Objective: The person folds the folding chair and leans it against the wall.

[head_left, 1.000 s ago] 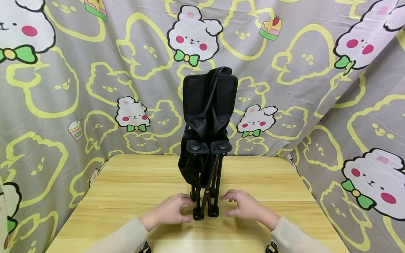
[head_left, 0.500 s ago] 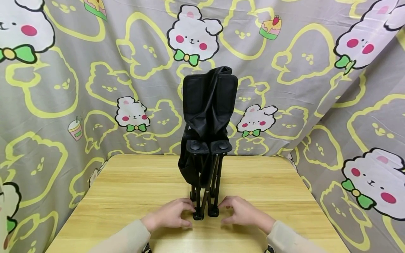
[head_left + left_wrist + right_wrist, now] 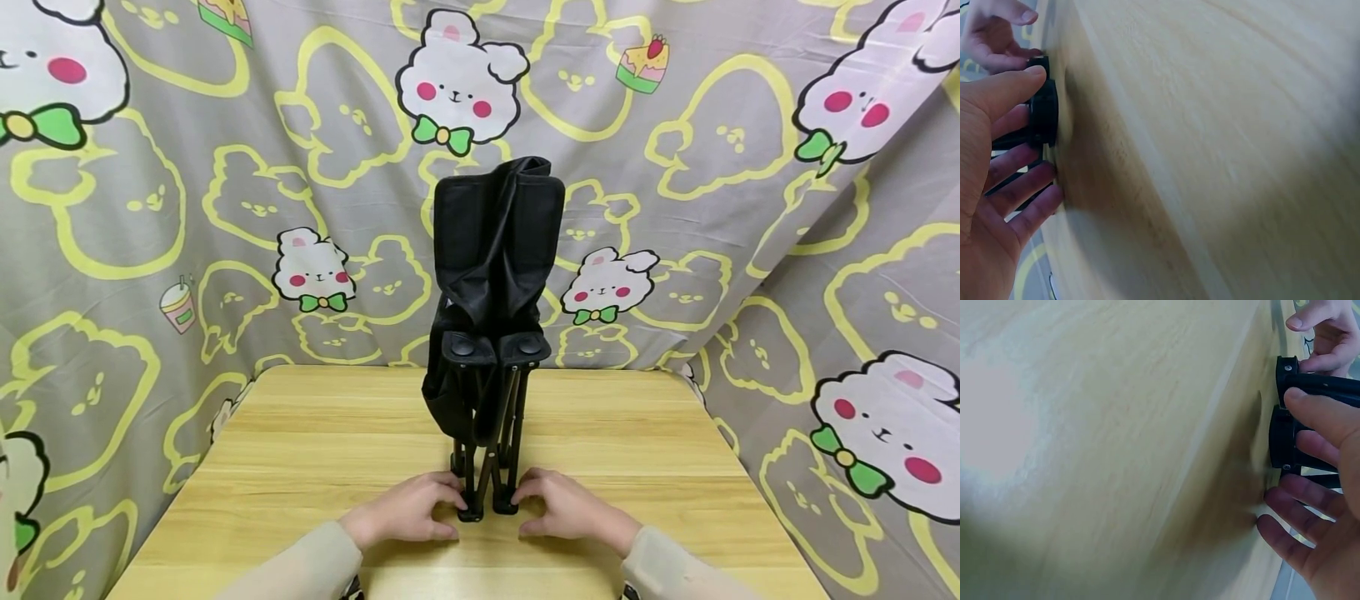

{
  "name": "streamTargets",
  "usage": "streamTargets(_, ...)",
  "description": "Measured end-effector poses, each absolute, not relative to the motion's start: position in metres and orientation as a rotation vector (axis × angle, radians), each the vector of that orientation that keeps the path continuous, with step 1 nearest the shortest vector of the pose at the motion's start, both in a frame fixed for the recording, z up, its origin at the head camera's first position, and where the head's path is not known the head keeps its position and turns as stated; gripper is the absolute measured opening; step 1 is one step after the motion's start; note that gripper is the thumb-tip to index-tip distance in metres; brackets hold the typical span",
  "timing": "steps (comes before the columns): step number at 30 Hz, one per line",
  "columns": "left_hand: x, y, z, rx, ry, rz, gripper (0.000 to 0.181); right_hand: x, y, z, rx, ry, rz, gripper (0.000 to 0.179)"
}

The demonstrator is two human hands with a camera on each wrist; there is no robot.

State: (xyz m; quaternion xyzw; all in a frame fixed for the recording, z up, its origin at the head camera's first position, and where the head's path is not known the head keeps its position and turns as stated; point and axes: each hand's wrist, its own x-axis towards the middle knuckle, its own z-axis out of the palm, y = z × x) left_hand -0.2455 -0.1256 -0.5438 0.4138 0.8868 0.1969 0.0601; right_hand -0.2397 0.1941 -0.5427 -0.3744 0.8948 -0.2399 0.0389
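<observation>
A folded black camping chair [image 3: 498,250] stands upright on the table, its fabric seat bunched above thin dark legs. Beside its front left foot [image 3: 470,513] is my left hand [image 3: 412,508], index fingertip at the foot and thumb apart from it. My right hand [image 3: 570,508] mirrors this at the front right foot [image 3: 506,504]. The left wrist view has the loosely spread left fingers [image 3: 1029,181] next to a black foot cap [image 3: 1044,115]. In the right wrist view the right fingers [image 3: 1300,515] spread the same way near a foot cap [image 3: 1282,440]. Whether either fingertip presses is unclear.
The chair stands on a light wood-grain table [image 3: 322,417]. A grey curtain [image 3: 360,200] with cartoon rabbits hangs behind it and at both sides. The table's far edge lies close to the curtain.
Both hands have come slightly nearer to the person and inward, so that their fingertips now meet the front feet. The chair has stayed in place.
</observation>
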Motion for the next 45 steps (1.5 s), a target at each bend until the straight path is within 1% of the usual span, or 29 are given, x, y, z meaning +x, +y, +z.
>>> streamTargets(5, -0.246, -0.123, -0.545, 1.265, 2.703, 0.567, 0.034, -0.243, 0.193, -0.547, -1.173, 2.760, -0.744, 0.030)
streamTargets(15, -0.249, -0.118, -0.551, 1.347, 2.731, 0.573, 0.026, -0.245, 0.189, -0.550, -1.184, 2.783, -0.740, 0.027)
streamTargets(21, -0.251, -0.115, -0.555, 1.305, 2.741, 0.605, 0.020, -0.247, 0.186, -0.553, -1.138, 2.811, -0.741, 0.022)
streamTargets(28, -0.252, -0.113, -0.557, 1.294, 2.741, 0.627, 0.014, -0.248, 0.181, -0.556, -1.150, 2.849, -0.751, 0.017)
streamTargets(33, -0.251, -0.111, -0.556, 1.284, 2.731, 0.644, 0.013, -0.247, 0.178, -0.558, -1.133, 2.879, -0.761, 0.017)
streamTargets(41, -0.249, -0.111, -0.558, 1.382, 2.773, 0.677, 0.011, -0.246, 0.175, -0.561, -1.107, 2.917, -0.764, 0.018)
streamTargets(45, -0.251, -0.111, -0.561, 1.373, 2.785, 0.656, 0.010, -0.245, 0.176, -0.561, -1.110, 2.907, -0.790, 0.017)
